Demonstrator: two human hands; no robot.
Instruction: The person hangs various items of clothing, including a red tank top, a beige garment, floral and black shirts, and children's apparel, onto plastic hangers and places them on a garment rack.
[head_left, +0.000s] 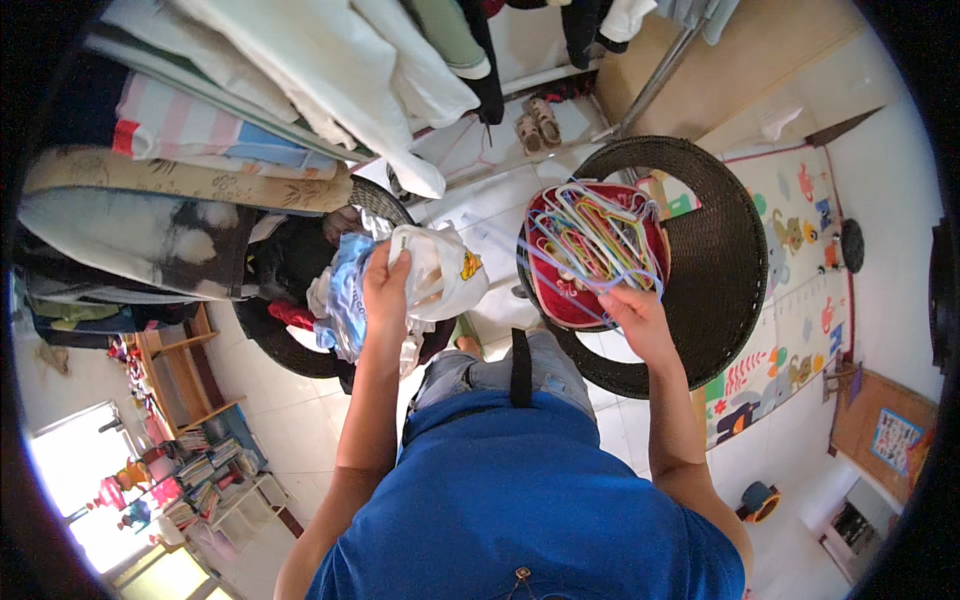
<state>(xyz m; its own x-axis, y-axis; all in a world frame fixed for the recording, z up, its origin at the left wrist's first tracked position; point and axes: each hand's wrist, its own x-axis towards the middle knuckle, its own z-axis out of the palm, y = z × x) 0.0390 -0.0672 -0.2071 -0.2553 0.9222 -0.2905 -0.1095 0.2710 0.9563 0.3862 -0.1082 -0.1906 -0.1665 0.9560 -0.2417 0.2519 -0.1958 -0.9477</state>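
Observation:
My left hand (386, 289) grips a white garment (439, 274) that has a small yellow-orange print. Beside that hand, a blue and white garment (351, 274) lies bunched over other clothes. These rest on a dark woven chair (289, 349) at my left. My right hand (639, 315) pinches a lavender-blue clothes hanger (654, 271), partly blurred, above a heap of plastic hangers (600, 225) in several colours. The heap lies on a dark red cushion (559, 304), on a second dark woven chair (716, 262) at my right.
Shirts and other clothes (322, 60) hang at the upper left, close above the left chair. A metal pole (667, 71) slants at the upper right. Sandals (538, 124) stand ahead on the floor. A patterned play mat (787, 300) lies beyond the right chair. Bookshelves (210, 480) are at lower left.

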